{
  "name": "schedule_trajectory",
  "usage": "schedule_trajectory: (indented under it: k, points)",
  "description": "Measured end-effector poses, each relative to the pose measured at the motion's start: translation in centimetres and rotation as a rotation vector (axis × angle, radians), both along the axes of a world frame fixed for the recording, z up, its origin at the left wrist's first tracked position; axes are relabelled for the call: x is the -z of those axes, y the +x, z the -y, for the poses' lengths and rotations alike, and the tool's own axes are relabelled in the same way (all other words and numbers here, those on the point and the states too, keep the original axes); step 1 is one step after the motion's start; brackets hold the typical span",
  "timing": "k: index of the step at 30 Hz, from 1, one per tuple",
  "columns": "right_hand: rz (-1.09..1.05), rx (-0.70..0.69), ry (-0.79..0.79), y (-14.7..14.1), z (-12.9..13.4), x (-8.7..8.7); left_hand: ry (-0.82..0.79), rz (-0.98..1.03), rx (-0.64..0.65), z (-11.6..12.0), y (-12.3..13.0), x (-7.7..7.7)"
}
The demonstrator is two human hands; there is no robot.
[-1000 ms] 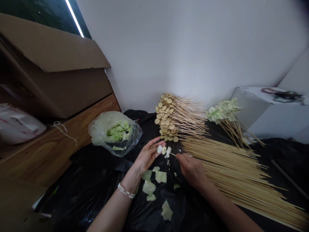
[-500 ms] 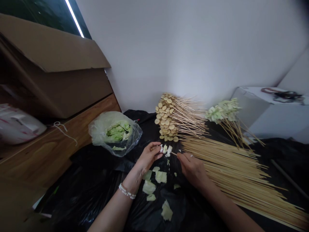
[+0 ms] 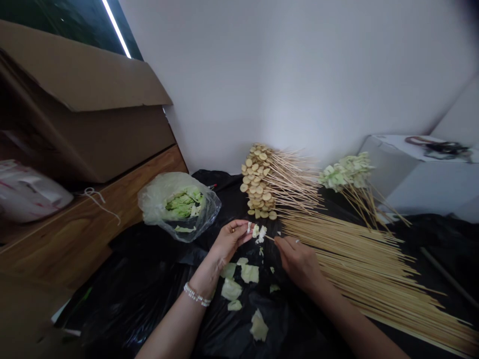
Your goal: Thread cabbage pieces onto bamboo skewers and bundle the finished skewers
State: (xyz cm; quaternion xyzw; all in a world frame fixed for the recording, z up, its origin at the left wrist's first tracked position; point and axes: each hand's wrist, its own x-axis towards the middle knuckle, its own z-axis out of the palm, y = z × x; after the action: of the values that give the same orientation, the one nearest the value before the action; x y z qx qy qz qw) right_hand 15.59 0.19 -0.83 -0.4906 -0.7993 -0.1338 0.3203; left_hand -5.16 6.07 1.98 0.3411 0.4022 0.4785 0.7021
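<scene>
The thin, pale wooden skewer [image 3: 270, 238] bearing ragged white-green leaf pieces [image 3: 262, 232] is above the black plastic sheeting [image 3: 219, 336], short of its back edge. On my feed, my right grip [image 3: 299, 260] pinches its shaft, my left grip [image 3: 229, 240] the end piece. I judge this threading; the next push calls for steadiness.

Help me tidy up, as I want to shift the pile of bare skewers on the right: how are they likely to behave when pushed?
The bare skewers would probably feel stiff, as they look long and straight. Each is thin, so likely light. With no tie visible around them, a push may well fan them out.
</scene>
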Motion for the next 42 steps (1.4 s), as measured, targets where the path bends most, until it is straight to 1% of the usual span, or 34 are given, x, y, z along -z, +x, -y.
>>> schedule_trajectory:
  k: [4,9,13,19,26,32,37,42]
  points:
    - [-0.005,0.002,0.012,0.0,0.0,-0.1,0.006,-0.030,0.002,0.0,0.0,0.0]
    - [-0.008,0.000,0.029,-0.1,0.0,-0.2,0.040,-0.076,-0.034,-0.2,-0.1,0.6]
    - [-0.014,0.001,0.035,-0.2,0.1,-0.3,0.041,-0.074,-0.046,-0.3,0.0,0.9]
    - [-0.014,-0.003,0.051,-0.2,0.2,-0.4,0.046,-0.098,-0.062,-0.1,0.4,0.9]
    - [-0.006,0.014,0.042,-0.3,0.1,0.2,0.033,-0.093,-0.062,0.0,0.6,0.7]
    - [-0.039,-0.003,0.031,-0.4,0.0,0.3,0.045,-0.103,-0.038,0.1,0.8,0.9]
    - [-0.010,0.001,0.022,-0.4,0.0,0.6,0.051,-0.104,-0.042,0.0,0.8,1.0]
    - [-0.015,-0.006,0.015,-0.4,0.1,0.5,0.039,-0.111,-0.027,0.1,0.9,1.0]
